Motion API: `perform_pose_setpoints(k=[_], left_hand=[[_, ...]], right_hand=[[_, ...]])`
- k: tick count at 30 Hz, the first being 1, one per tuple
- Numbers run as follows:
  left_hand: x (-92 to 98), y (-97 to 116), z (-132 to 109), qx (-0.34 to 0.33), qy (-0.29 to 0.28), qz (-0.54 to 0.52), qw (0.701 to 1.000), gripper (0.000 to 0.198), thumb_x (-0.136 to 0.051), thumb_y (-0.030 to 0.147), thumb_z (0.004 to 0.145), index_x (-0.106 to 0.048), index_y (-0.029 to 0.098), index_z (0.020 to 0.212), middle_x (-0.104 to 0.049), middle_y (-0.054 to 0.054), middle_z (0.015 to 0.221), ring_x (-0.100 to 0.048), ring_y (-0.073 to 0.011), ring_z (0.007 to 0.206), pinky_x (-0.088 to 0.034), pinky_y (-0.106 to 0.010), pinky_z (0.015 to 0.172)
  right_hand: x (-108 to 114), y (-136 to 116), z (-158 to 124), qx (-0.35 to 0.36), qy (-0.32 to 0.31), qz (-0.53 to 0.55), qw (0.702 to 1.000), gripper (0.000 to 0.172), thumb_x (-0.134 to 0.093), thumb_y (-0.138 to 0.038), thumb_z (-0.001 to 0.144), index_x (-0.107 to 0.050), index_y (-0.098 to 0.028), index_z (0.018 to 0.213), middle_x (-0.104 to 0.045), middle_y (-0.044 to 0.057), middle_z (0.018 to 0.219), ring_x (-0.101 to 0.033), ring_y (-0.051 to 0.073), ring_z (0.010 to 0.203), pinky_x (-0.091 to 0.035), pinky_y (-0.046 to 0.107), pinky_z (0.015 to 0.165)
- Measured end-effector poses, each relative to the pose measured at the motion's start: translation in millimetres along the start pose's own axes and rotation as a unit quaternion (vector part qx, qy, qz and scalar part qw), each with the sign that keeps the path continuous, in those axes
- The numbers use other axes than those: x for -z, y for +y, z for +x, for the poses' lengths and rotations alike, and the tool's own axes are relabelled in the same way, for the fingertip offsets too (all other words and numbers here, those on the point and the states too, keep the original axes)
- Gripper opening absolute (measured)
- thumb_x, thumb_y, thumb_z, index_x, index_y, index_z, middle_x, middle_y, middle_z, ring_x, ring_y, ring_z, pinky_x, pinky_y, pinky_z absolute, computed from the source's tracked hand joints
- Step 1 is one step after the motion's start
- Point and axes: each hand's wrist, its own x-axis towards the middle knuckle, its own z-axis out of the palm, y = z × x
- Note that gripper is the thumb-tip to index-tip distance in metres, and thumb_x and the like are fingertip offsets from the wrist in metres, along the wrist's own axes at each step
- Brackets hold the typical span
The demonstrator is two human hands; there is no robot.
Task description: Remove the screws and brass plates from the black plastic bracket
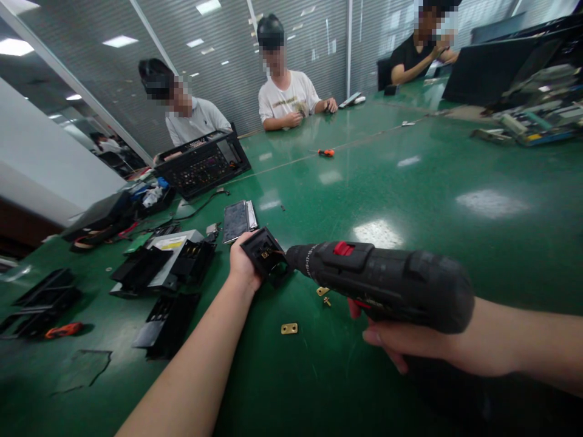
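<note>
My left hand (243, 262) is wrapped round the side of a black plastic part (264, 252) with a small gold-coloured piece inside it. Closed on the handle of a black power drill (387, 279) with a red switch, my right hand (405, 343) holds it level. The drill's bit points left into the open side of the black part. Below them on the green table (319, 376) lie a brass plate with two holes (289, 328), a second brass piece (323, 291) and a small screw (327, 301).
Black plastic parts (166, 325) and a metal drive (175, 243) lie to the left, near an orange tool (64, 330). An orange screwdriver (326, 153) and a black computer case (204, 164) are further back. Three people sit across the table; electronics (537, 121) are heaped at the right.
</note>
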Motion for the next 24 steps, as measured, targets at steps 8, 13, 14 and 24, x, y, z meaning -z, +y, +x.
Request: perform_pose_setpoints(k=[8,13,14,24], left_hand=[[-3.4,0,-1,0.016,0.028,-0.003,0.999,0.019,-0.073,0.037,0.079,-0.073,0.021,0.088,-0.072,-0.003,0.069,-0.072,-0.0246,0.061,-0.063,-0.037,0.065],[-2.4,0,0,0.016,0.031,0.004,0.999,0.019,-0.072,0.038,0.079,-0.072,0.021,0.089,-0.071,-0.003,0.068,-0.07,-0.0243,0.059,-0.061,-0.036,0.063],[-2.0,0,0,0.016,0.031,0.005,0.999,0.02,-0.072,0.038,0.079,-0.073,0.021,0.09,-0.071,-0.003,0.068,-0.07,-0.0247,0.059,-0.061,-0.037,0.063],[2.3,0,0,0.019,0.013,-0.009,1.0,0.02,-0.074,0.036,0.076,-0.072,0.021,0.089,-0.072,-0.004,0.069,-0.07,-0.0246,0.059,-0.06,-0.036,0.062]], right_hand=[[3,15,1,0.005,-0.022,0.021,1.0,0.031,-0.077,-0.046,0.092,-0.064,-0.023,0.108,-0.062,-0.009,0.064,-0.069,0.016,0.056,-0.056,0.028,0.057],[4,22,2,0.014,-0.031,0.027,0.999,0.032,-0.08,-0.045,0.093,-0.066,-0.022,0.111,-0.064,-0.008,0.066,-0.069,0.016,0.056,-0.056,0.028,0.056],[5,23,2,0.019,-0.034,0.031,0.999,0.032,-0.08,-0.044,0.094,-0.066,-0.022,0.112,-0.064,-0.009,0.066,-0.069,0.015,0.056,-0.056,0.027,0.056],[5,23,7,0.041,-0.064,0.036,0.996,0.07,-0.077,-0.041,0.096,-0.057,-0.024,0.161,-0.059,-0.012,0.067,-0.068,0.015,0.056,-0.06,0.025,0.055]])
